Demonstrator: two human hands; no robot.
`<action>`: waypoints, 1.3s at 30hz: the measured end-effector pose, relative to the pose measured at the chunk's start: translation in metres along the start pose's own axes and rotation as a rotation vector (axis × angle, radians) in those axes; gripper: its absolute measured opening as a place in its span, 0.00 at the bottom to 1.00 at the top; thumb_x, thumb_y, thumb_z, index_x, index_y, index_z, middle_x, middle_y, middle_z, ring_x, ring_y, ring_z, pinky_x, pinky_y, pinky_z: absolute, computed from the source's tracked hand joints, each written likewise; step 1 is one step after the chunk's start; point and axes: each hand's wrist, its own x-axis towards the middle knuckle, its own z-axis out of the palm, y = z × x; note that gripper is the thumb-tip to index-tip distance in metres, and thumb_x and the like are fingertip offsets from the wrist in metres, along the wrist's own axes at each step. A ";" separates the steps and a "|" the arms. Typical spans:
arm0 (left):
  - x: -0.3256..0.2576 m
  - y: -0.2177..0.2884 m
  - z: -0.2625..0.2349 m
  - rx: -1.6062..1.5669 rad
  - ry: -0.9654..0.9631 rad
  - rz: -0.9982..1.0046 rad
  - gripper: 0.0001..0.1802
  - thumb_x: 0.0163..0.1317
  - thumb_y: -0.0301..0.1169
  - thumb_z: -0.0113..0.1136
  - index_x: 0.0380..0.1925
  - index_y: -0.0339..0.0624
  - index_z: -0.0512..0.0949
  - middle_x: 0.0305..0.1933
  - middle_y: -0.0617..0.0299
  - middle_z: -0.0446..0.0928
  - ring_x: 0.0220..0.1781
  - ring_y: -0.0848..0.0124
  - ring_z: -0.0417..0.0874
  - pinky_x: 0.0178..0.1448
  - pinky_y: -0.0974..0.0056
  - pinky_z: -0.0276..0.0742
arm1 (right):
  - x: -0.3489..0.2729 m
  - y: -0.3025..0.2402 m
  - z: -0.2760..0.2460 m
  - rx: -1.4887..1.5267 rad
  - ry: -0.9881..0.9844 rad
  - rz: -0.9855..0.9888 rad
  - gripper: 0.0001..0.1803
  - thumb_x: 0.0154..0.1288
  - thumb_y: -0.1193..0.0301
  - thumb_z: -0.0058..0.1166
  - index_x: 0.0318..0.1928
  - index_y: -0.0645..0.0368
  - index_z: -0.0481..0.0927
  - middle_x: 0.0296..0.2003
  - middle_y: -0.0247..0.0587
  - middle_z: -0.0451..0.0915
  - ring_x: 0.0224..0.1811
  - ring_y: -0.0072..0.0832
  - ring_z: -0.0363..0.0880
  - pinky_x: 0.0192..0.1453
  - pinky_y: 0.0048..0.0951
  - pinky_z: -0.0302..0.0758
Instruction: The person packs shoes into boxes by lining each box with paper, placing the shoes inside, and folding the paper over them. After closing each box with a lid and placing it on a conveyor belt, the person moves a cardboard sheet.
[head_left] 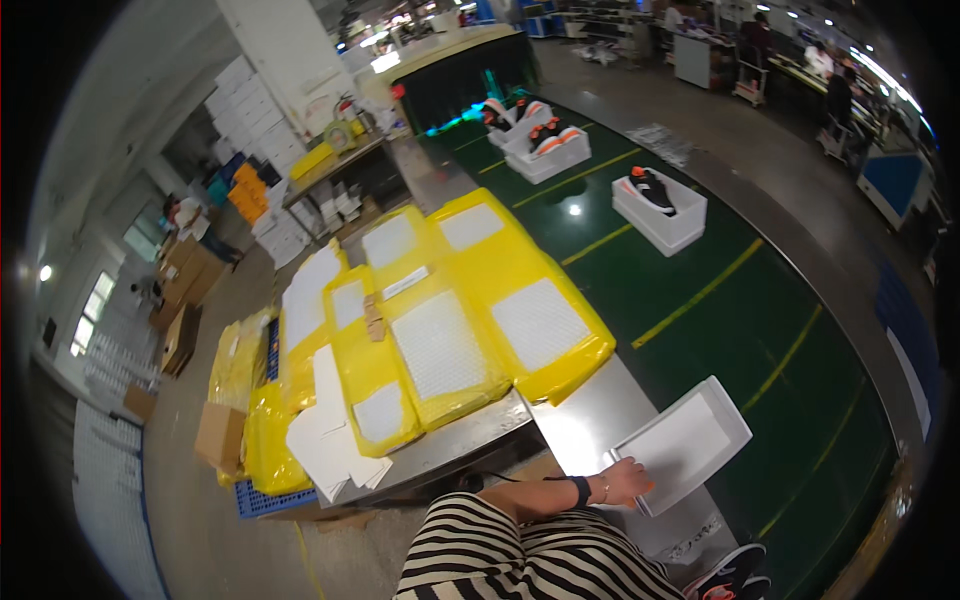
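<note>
My left hand (627, 481), with a dark band on its wrist, is closed on the near edge of a white plastic bin (690, 445). The bin lies partly over the metal table edge and partly over the green conveyor belt, and nothing shows inside it. A small white piece (609, 457) is by my fingers; I cannot make out what it is. Below the bin, at the lower edge, are black shoes (735, 578) with white soles and orange marks. My right hand is out of sight.
Yellow-wrapped packs (480, 300) cover the metal table to the left, with white card sheets (325, 440) at its near corner. Farther up the green belt (690, 310) stand white bins (660, 230) holding black and orange shoes. A blue crate (270, 497) sits at lower left.
</note>
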 end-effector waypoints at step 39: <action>-0.065 -0.039 -0.041 -0.146 -0.273 -0.132 0.20 0.49 0.43 0.70 0.40 0.48 0.81 0.46 0.62 0.79 0.54 0.63 0.77 0.60 0.57 0.69 | -0.039 -0.097 0.092 0.762 -0.737 0.404 0.66 0.36 0.79 0.71 0.75 0.59 0.42 0.66 0.51 0.59 0.67 0.42 0.62 0.70 0.40 0.63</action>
